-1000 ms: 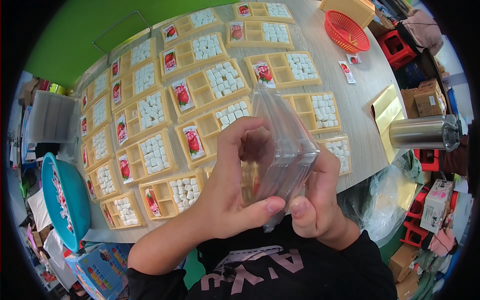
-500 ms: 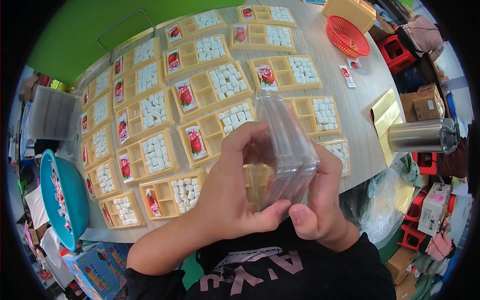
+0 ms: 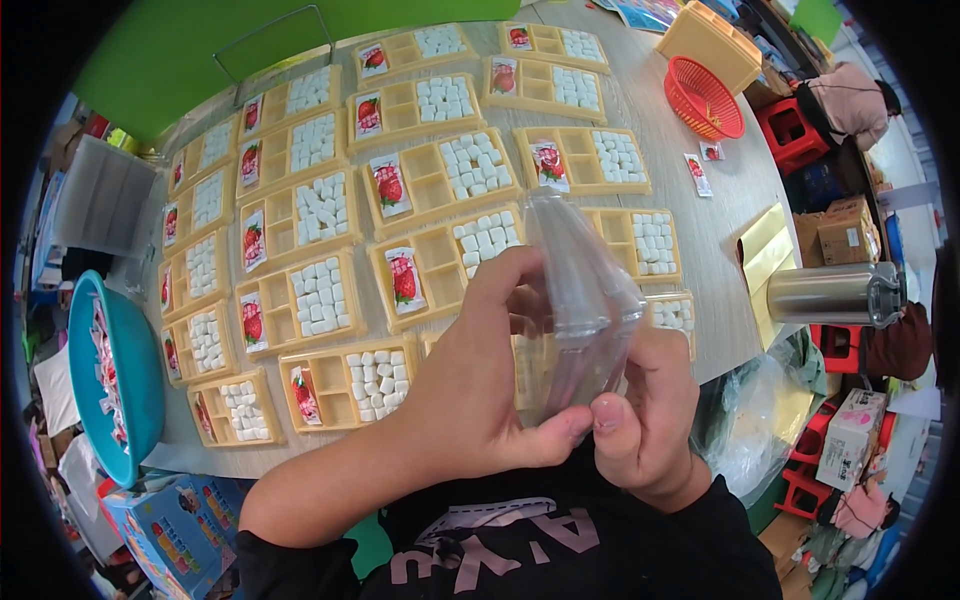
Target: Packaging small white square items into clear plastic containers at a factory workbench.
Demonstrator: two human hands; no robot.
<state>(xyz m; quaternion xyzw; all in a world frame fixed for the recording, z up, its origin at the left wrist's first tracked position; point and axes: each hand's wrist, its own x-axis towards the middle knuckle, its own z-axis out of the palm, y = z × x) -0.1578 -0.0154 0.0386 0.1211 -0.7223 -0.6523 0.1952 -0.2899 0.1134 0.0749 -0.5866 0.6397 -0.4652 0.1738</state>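
Above the near side of the table, a small stack of clear plastic lids [image 3: 590,310] stands on edge between my two hands. My left hand [image 3: 495,390] is wrapped round its left side, thumb along the bottom edge. On the other side, my right hand [image 3: 650,415] grips the stack with curled fingers and thumb. The lids splay a little apart toward me. Behind them lie several cream trays [image 3: 437,254] in rows, each with a red strawberry-printed sachet [image 3: 405,281] at the left and white marshmallows [image 3: 322,297] at the right. My hands cover part of the nearest trays.
A teal basin [image 3: 135,400] of sachets stands at the left, above a blue box [image 3: 180,540]. At the right are a red basket [image 3: 690,100], two loose sachets [image 3: 698,175], a gold sheet [image 3: 765,260] and a steel tumbler [image 3: 830,293]. Red stools [image 3: 795,130] stand beyond.
The lids have tilted and spread slightly apart between my hands. My right hand has shifted a little to the right and down. The whole view has moved slightly.
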